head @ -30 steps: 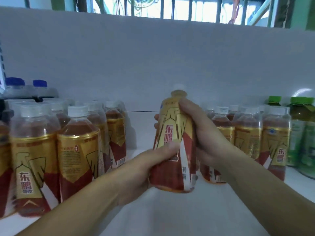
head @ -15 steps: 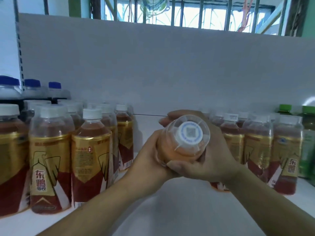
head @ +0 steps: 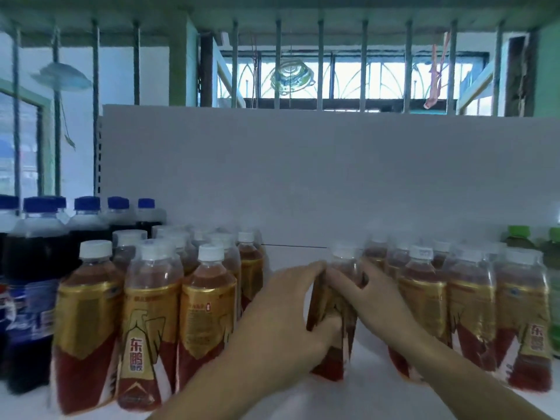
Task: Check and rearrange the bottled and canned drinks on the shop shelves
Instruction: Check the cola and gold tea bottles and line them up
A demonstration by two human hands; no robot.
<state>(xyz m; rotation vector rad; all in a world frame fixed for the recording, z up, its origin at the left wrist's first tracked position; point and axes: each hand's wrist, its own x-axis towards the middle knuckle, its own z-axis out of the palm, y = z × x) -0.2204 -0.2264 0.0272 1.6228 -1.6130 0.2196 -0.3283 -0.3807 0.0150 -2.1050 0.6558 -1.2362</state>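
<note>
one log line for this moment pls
left hand: grips bottle | right hand: grips bottle | bottle: upright, in gap between left rows and right rows

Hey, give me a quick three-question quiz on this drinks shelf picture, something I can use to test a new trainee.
1. True or false: the left hand and the right hand both hold the same gold-labelled bottle.
2. What colour are the caps on the dark cola bottles? A green, B blue, C red.
3. Fill in: the green-capped bottles stand at the far ____ end of the shelf.
Key: 1 true; 2 B; 3 right.
</note>
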